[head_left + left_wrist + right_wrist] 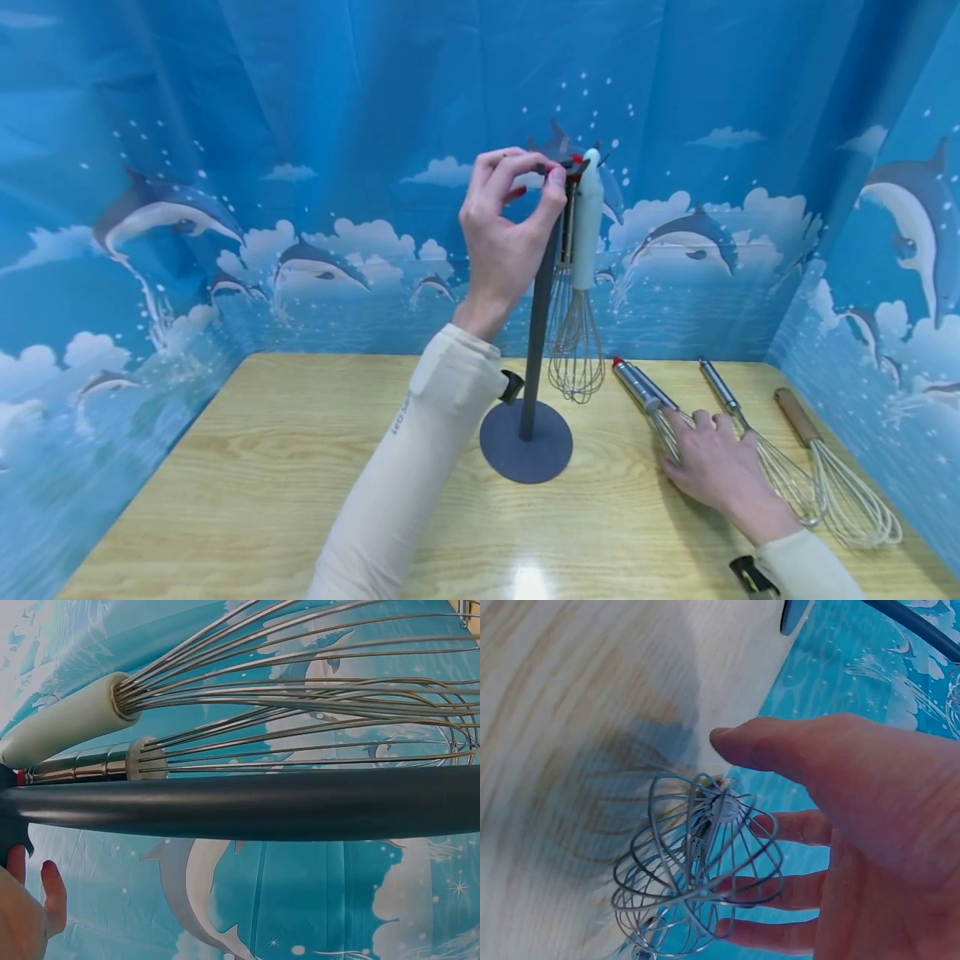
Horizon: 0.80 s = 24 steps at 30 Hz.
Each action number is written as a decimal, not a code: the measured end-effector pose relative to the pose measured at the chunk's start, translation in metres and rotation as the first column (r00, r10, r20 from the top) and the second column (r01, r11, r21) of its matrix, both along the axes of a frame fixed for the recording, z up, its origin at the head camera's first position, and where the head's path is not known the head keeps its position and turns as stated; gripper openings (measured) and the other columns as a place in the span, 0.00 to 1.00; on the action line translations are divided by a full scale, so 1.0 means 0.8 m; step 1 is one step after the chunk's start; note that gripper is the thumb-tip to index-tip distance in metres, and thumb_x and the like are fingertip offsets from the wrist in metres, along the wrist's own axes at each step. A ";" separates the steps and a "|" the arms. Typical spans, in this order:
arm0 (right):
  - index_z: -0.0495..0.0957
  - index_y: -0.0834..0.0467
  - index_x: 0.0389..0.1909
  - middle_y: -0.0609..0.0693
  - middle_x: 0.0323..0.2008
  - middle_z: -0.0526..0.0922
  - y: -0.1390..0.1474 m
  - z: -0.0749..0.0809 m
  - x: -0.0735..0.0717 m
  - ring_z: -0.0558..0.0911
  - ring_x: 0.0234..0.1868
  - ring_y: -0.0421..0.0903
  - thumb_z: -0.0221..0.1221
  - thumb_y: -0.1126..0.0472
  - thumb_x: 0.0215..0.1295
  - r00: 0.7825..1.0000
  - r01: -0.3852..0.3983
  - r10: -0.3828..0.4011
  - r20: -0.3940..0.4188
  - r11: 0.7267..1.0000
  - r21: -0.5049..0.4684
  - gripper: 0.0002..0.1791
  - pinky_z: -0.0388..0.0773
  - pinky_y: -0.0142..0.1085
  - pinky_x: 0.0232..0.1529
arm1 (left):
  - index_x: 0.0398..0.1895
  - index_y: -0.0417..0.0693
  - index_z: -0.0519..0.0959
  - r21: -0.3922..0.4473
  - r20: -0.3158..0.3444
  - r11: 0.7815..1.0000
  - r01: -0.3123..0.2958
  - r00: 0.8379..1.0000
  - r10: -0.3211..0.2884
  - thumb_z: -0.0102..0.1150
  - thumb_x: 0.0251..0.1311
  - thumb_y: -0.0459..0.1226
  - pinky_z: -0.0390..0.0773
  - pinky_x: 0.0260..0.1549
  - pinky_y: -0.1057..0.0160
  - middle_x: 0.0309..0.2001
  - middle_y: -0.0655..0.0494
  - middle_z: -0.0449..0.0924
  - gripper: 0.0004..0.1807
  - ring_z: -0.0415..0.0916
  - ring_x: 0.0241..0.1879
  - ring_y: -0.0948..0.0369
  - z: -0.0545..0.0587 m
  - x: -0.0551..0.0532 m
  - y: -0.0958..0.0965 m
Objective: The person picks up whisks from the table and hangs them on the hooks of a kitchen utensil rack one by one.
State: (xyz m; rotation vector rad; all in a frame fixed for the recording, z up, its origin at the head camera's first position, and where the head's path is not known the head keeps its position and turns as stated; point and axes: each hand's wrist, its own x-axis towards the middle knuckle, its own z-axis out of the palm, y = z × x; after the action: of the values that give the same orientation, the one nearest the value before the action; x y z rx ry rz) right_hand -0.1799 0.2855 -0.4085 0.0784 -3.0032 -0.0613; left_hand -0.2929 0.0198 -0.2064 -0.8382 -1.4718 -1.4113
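My left hand [510, 212] pinches the dark top of an upright black stand [538, 333], thumb and fingertips at its hooks. Beside the post hang a whisk with a pale mint handle [588, 225] and a steel-handled whisk [82, 765], close together. My right hand [716, 462] is low over the table at the right, fingers spread and loosely bent at the wires of a steel-handled whisk with a red tip [637, 383]. In the right wrist view, the thumb stands apart from the whisk wires [697, 877], while the other fingers reach behind them.
Another steel-handled whisk [720, 387] and a wooden-handled whisk [798, 417] lie at the right of the wooden table [300, 467]. The stand's round base [525, 458] rests mid-table. A blue dolphin-print curtain [375, 125] encloses the back and sides.
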 end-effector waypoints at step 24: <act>0.73 0.55 0.66 0.67 0.43 0.77 -0.026 -0.012 -0.005 0.79 0.29 0.58 0.74 0.67 0.39 0.981 -0.160 0.160 -0.107 0.987 0.015 0.46 0.77 0.51 0.25 | 0.48 0.36 0.83 -0.003 0.014 1.000 0.008 1.000 -0.008 0.62 0.67 0.36 0.78 0.53 0.68 0.53 0.41 0.75 0.13 0.72 0.55 0.56 0.000 0.002 -0.001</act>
State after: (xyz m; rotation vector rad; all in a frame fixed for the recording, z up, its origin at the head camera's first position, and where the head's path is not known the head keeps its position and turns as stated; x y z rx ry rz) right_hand -0.1838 0.2644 -0.4177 0.3070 -2.8777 -0.0570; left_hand -0.2910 0.0193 -0.2064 -0.8380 -1.4828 -1.4237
